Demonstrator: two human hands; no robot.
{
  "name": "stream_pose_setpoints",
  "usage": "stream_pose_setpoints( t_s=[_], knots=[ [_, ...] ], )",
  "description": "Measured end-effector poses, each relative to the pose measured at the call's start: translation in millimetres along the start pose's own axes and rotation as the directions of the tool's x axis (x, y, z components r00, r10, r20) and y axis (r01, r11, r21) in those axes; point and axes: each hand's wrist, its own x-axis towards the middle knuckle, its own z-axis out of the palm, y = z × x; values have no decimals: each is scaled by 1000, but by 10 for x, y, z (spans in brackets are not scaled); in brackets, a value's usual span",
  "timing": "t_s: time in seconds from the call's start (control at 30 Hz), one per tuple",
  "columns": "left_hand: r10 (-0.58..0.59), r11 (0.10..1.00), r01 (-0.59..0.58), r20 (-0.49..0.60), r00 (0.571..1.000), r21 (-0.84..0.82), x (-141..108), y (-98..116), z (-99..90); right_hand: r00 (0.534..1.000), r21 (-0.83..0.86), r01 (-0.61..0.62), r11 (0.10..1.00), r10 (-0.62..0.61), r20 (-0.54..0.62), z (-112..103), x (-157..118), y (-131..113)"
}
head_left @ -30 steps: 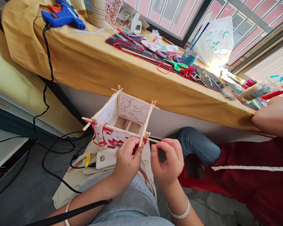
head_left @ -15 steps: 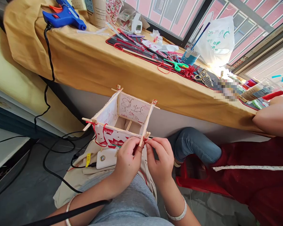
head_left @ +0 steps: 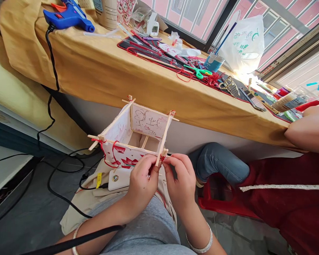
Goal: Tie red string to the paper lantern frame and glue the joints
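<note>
A box-shaped lantern [head_left: 149,120] of thin wooden sticks and white painted panels stands at my lap, its top open. Red string [head_left: 114,152] binds its corners and hangs in a loop down the front panel, which bears red flowers. With closed fingers, my left hand [head_left: 143,184] grips the near right corner of the stick frame. My right hand [head_left: 181,179] is pinched at the same corner, on the red string tied around the crossed sticks. The string's end between my fingertips is mostly hidden. A white power bank-like case [head_left: 118,179] lies below the lantern.
On the cloth-covered table [head_left: 95,67] lie a blue glue gun [head_left: 69,17], green scissors [head_left: 199,72], a phone [head_left: 252,99] and tangled red string. A cup of brushes [head_left: 214,62] stands behind. Another person's arm [head_left: 309,127] and knee are at right. Black cables [head_left: 51,191] run at left.
The lantern has shifted slightly left in view, its far left corner most. Both hands stay at the same corner, fingers closed, with barely any movement.
</note>
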Motion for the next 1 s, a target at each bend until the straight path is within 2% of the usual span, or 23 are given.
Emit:
stream_pose_setpoints(
  t_s=[0.1, 0.23, 0.37, 0.5, 0.6, 0.77, 0.9, 1.0],
  knots=[
    [8, 1000, -8, 2, 1000, -4, 4, 8, 4, 999, -11, 36, 999, -36, -1, 2, 0, -2],
    [4, 1000, -4, 4, 1000, -1, 8, 14, 11, 1000, -42, 18, 999, -19, -16, 5, -9, -15],
    [11, 1000, -11, 14, 1000, -1, 13, 10, 14, 998, -22, -56, 998, 56, -8, -5, -19, -35],
    [1, 1000, -1, 29, 1000, -10, 9, -6, 13, 984, 42, -164, 986, 160, 76, -28, 13, -40],
    [-35, 999, 36, 31, 999, -16, 0, -21, 19, 963, 43, -231, 972, 222, 150, -17, 39, -37],
    [-115, 992, 116, 29, 993, -40, -4, -27, 35, 973, -21, -185, 983, 186, 139, 37, 39, -14],
    [-207, 976, 211, 78, 975, -47, 5, -19, 44, 964, 39, -209, 977, 199, 175, 28, 36, 33],
    [-215, 975, 218, 89, 973, -32, 11, -10, 40, 954, 98, -240, 966, 216, 209, 2, 42, 56]
  ],
)
